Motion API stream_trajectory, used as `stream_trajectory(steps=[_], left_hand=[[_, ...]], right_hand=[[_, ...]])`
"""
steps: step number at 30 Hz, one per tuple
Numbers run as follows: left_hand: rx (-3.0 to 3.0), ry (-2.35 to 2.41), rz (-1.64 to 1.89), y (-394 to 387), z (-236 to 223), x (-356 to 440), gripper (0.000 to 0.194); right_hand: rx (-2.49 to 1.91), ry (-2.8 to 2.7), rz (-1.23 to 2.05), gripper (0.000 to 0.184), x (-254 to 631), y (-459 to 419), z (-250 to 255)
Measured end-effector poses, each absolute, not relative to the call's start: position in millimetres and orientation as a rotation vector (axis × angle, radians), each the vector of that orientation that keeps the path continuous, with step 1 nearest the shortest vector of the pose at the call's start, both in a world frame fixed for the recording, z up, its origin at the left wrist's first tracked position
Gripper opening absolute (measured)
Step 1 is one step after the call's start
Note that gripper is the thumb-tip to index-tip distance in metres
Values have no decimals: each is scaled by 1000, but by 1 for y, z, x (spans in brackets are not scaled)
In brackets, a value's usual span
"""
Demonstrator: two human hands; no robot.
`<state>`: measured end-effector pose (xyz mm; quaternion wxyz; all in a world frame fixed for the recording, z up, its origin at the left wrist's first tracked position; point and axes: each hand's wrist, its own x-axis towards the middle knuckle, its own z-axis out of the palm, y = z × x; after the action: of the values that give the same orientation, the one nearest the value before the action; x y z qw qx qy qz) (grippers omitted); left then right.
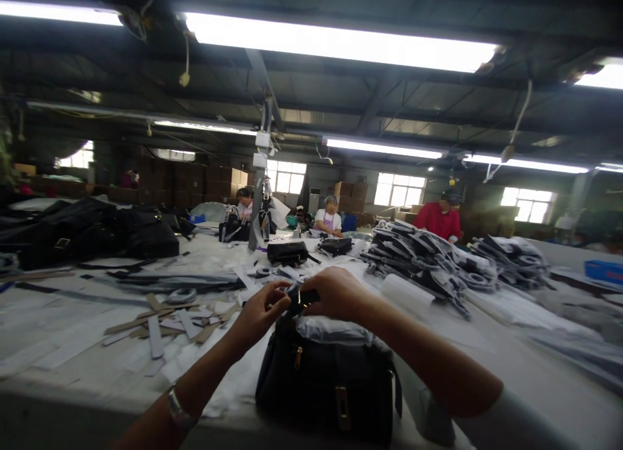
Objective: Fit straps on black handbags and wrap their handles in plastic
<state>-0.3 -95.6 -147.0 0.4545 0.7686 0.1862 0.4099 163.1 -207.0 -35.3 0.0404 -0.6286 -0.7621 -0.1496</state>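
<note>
A black handbag (321, 378) stands upright at the table's near edge, with a gold zip pull and a gold clasp on its front. Above its top, both hands meet at a black strap (307, 299) with gold-coloured metal on it. My left hand (265, 306) pinches the strap's left end between thumb and fingers. From the other side my right hand (338, 294) closes round it, fingers curled and partly hidden. White wrapping (335, 331) bulges from the bag's top just under my right hand.
Cardboard strips (185, 323) lie scattered to the left, before a heap of black bags (92, 232). A small black bag (287, 252) lies straight ahead. Stacked grey-black pieces (418, 255) and a white roll (406, 291) are to the right. Several people sit or stand beyond.
</note>
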Motion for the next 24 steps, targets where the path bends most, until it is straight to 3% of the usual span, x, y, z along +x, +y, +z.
stream_trajectory(steps=[6,13,17,21,24], left_hand=[[1898,584,1040,-86,-133,-26,31],[1877,1105,1125,-47,-197,-123,41],[2057,1201,898,-33,-227,-151,46],[2199,1208,992,-46,-203,-114,57],[2219,780,976,-72,-161,-58,62]], right_hand=[[-1912,-2322,-423,28,176,-209,-34],[-1779,-2274,-252,28,195,-202,-53],[-1588,-2265,-108,29,198,-189,-61],[-1390,-2235,-3,36,192,-184,-65],[-1300,-2155,64,39,186,-190,-65]])
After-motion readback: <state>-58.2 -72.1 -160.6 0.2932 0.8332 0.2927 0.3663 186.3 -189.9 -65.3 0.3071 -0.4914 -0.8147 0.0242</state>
